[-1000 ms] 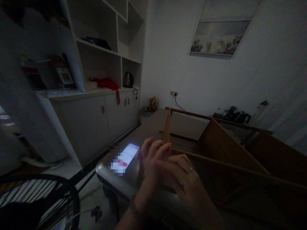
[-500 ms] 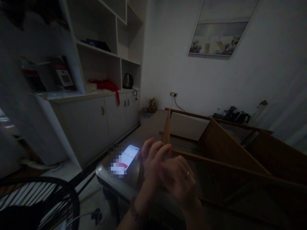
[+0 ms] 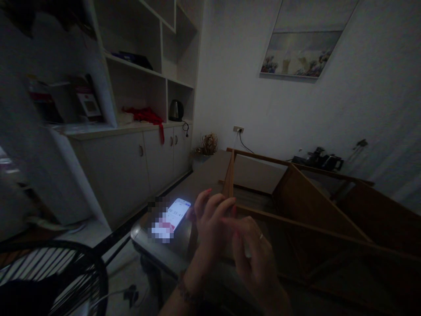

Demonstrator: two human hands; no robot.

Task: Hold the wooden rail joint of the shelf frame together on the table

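My left hand (image 3: 213, 217) is over the near part of the table, fingers bent and apart, with nothing visible in it. A beaded bracelet (image 3: 187, 292) circles that wrist. Close against its right side is my right hand (image 3: 258, 254), which wears a ring; its index finger reaches toward the left hand's fingers and its thumb stands away below. Whether the two hands touch is hard to make out in the dim light. Just left of my left hand lies a lit phone (image 3: 177, 215) showing a timer. A wooden frame (image 3: 263, 215) with boards lies beyond and right of my hands.
The grey table's edge (image 3: 144, 245) runs along the near left. A black round-backed chair (image 3: 101, 267) stands at lower left. White cabinets (image 3: 125, 171) line the left wall, with a kettle (image 3: 176, 110) and red cloth (image 3: 144, 115) on top. Dark appliances (image 3: 329, 161) sit at far right.
My right hand has drawn slightly right and down from the left hand, and its thumb and index finger now stand apart. My left hand has barely moved.
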